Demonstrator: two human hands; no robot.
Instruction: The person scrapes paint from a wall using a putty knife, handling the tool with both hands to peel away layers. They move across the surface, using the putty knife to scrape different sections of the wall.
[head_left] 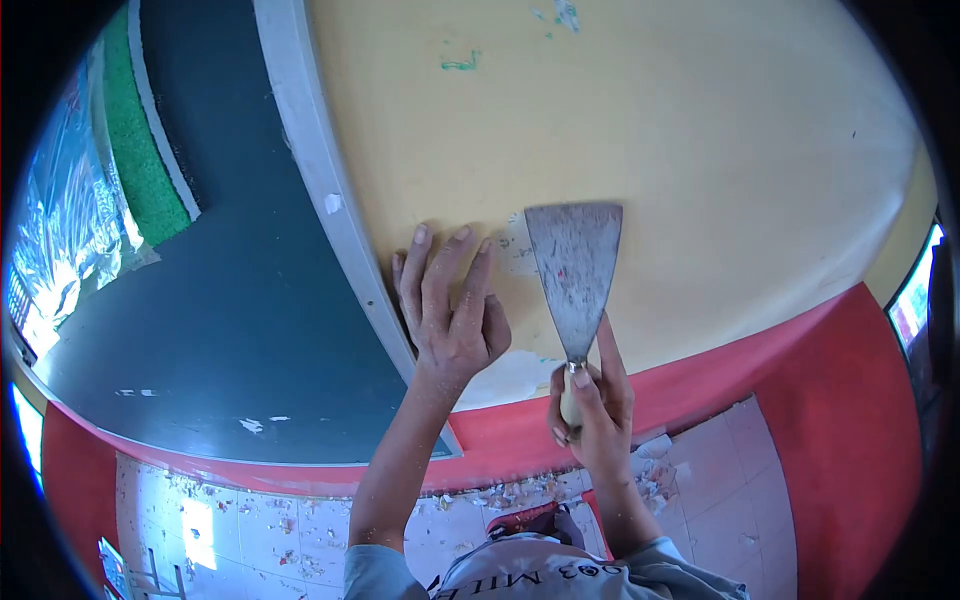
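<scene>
My right hand (598, 410) grips the pale handle of a wide putty knife (578, 265), its forefinger stretched along the side of the blade. The worn metal blade points up, in front of the yellow wall (720, 150). My left hand (446, 300) lies on the wall with fingers spread, close to the pale frame (330, 190) of a dark green board (240, 330). Between the hand and the blade is a small scraped patch (516, 250) with whitish marks. A larger white bare patch (512, 380) shows lower down, above the red band.
A red band (700, 365) runs along the lower wall. Scraps and flakes litter the tiled floor (720, 470) at its foot. Clear plastic sheeting (75, 215) and a green strip (145, 150) hang on the board at left. Green marks (462, 64) stain the upper wall.
</scene>
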